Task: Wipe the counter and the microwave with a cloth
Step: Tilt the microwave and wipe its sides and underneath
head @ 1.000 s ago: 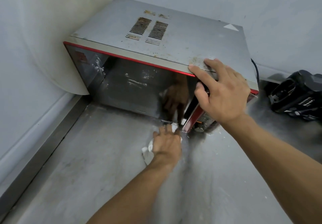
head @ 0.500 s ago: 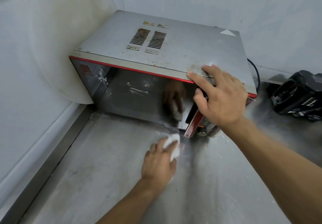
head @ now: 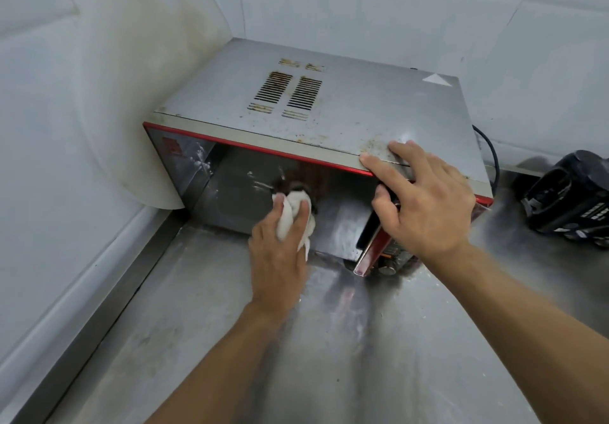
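Since the frame half a second ago, the left hand [head: 280, 252] has lifted off the table [head: 362, 341] and now presses the cloth [head: 293, 216] against the lower middle of the microwave [head: 346, 110] door glass. Left grip: fingers bunched round the white cloth, holding it. Right hand [head: 425, 206] unchanged in place, lying on the microwave's front right top edge, fingers spread and straight, thumb down on the dark strip beside the door (grip released, holding nothing). Black device [head: 573, 199] stands on the table to the right, apart from the microwave.
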